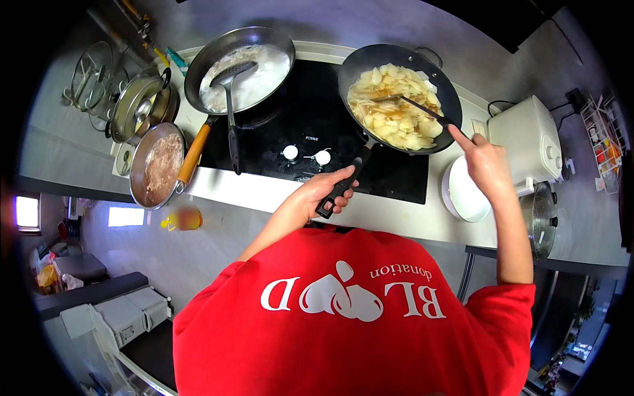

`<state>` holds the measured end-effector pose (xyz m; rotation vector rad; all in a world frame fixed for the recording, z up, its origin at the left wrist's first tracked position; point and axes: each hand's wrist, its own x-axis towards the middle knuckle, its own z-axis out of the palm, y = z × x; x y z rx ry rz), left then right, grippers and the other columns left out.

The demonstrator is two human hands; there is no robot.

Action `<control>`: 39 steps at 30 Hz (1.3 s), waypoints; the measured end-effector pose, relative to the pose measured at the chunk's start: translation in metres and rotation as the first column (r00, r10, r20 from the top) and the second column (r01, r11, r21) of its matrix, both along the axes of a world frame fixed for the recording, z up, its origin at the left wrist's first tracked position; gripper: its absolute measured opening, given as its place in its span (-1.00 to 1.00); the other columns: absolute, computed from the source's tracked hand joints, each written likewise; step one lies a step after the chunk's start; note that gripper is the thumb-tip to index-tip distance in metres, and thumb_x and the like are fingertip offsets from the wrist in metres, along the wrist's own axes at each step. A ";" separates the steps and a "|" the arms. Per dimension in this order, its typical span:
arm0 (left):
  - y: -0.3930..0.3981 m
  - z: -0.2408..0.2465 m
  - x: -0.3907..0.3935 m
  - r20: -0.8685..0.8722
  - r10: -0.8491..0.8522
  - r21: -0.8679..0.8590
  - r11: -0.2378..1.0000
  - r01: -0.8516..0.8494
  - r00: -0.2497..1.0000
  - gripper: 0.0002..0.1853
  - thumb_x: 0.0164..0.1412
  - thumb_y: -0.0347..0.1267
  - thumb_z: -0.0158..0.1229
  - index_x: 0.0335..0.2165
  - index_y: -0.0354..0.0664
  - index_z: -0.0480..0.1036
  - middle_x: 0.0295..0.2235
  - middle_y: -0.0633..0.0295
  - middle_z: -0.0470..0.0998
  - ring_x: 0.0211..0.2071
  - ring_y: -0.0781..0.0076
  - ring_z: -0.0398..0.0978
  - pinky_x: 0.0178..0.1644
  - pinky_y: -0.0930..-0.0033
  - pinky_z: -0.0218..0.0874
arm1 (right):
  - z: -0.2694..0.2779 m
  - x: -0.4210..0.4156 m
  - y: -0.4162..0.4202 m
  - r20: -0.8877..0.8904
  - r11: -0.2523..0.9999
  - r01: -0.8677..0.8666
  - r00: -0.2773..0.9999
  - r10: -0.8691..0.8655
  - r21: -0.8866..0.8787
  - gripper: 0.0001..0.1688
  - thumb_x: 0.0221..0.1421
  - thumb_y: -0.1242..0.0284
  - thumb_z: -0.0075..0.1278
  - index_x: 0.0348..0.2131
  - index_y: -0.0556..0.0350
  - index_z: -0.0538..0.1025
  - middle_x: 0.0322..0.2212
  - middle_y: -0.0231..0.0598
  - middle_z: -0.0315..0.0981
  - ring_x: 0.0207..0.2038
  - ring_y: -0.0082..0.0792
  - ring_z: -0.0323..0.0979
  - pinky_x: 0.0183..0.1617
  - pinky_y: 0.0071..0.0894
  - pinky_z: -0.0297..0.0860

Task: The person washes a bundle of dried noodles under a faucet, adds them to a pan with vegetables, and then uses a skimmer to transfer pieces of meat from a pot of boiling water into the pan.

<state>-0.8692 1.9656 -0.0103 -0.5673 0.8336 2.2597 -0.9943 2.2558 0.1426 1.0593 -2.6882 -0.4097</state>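
Observation:
My left hand (329, 192) grips the black handle of a dark wok (448, 106) on the right side of the black glass cooktop (277, 148). Pale sliced vegetables (406, 123), partly brown with liquid, fill much of the wok. In my right hand (488, 161) is a dark-handled spatula (428, 110), with the index finger stretched along its handle and its head among the slices. On the left side of the cooktop, a second wok (252, 34) with an orange-brown handle holds cloudy white liquid. A slotted turner (230, 111) leans in it, its handle over the cooktop.
A pan of brownish food (163, 161) and a steel pot (124, 116) with a ladle stand at the left. At right are a white bowl (465, 190), a cream-coloured appliance (525, 136) and a glass-lidded pot (542, 222). A yellow bottle (185, 218) stands on the floor.

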 end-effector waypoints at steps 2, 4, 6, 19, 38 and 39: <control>0.001 0.000 0.001 0.023 0.007 0.022 1.000 -0.008 1.000 -0.56 0.26 -0.07 0.03 -0.25 -0.28 0.30 -0.60 0.29 0.33 -0.76 0.63 0.21 -0.77 0.60 0.06 | 0.029 0.013 0.004 0.000 1.000 -0.018 1.000 0.018 0.024 -0.29 -0.13 0.66 -0.11 0.05 -0.27 0.45 -0.59 -0.18 0.34 -0.61 -0.16 0.41 -0.49 -0.21 0.38; -0.001 -0.004 0.003 0.030 0.014 0.034 0.999 -0.015 0.999 -0.57 0.27 -0.06 0.00 -0.25 -0.27 0.31 -0.59 0.28 0.33 -0.75 0.62 0.21 -0.75 0.60 0.07 | 0.058 0.024 0.005 -0.018 0.999 -0.005 1.000 0.006 0.053 -0.35 -0.10 0.64 -0.07 0.01 -0.28 0.48 -0.61 -0.20 0.31 -0.60 -0.16 0.40 -0.49 -0.22 0.36; -0.001 -0.005 0.003 0.034 0.017 0.050 0.999 -0.018 0.999 -0.56 0.28 -0.05 -0.02 -0.25 -0.27 0.31 -0.59 0.29 0.32 -0.75 0.62 0.21 -0.75 0.60 0.06 | 0.077 0.031 0.007 0.037 0.999 0.023 0.999 -0.024 0.033 -0.38 -0.12 0.64 -0.05 -0.03 -0.26 0.51 -0.63 -0.20 0.31 -0.59 -0.15 0.39 -0.48 -0.22 0.34; -0.003 -0.005 0.003 0.029 0.011 0.070 0.997 -0.013 0.999 -0.53 0.24 -0.06 0.05 -0.23 -0.32 0.30 -0.59 0.27 0.33 -0.72 0.61 0.22 -0.73 0.59 0.06 | 0.100 0.045 0.006 0.238 0.962 0.164 0.965 -0.111 -0.218 -0.54 -0.06 0.59 0.03 -0.09 -0.06 0.54 -0.58 0.00 0.42 -0.50 -0.01 0.40 -0.37 -0.14 0.30; -0.002 -0.005 0.003 0.012 0.016 0.082 0.997 -0.017 1.000 -0.52 0.24 -0.05 0.05 -0.24 -0.31 0.31 -0.59 0.27 0.34 -0.73 0.62 0.22 -0.73 0.60 0.06 | 0.026 -0.018 -0.013 0.115 0.841 0.385 0.922 -0.370 -0.380 -0.59 0.08 0.43 -0.06 -0.04 -0.15 0.50 -0.47 0.02 0.50 -0.41 0.07 0.46 -0.28 -0.01 0.37; -0.002 -0.006 0.003 0.009 0.012 0.083 0.997 -0.012 1.000 -0.52 0.24 -0.05 0.05 -0.24 -0.32 0.31 -0.59 0.27 0.34 -0.73 0.62 0.22 -0.74 0.60 0.06 | 0.014 -0.030 -0.009 0.081 0.844 0.379 0.922 -0.378 -0.378 -0.58 0.08 0.44 -0.06 -0.03 -0.14 0.49 -0.47 0.03 0.50 -0.40 0.07 0.47 -0.27 0.00 0.38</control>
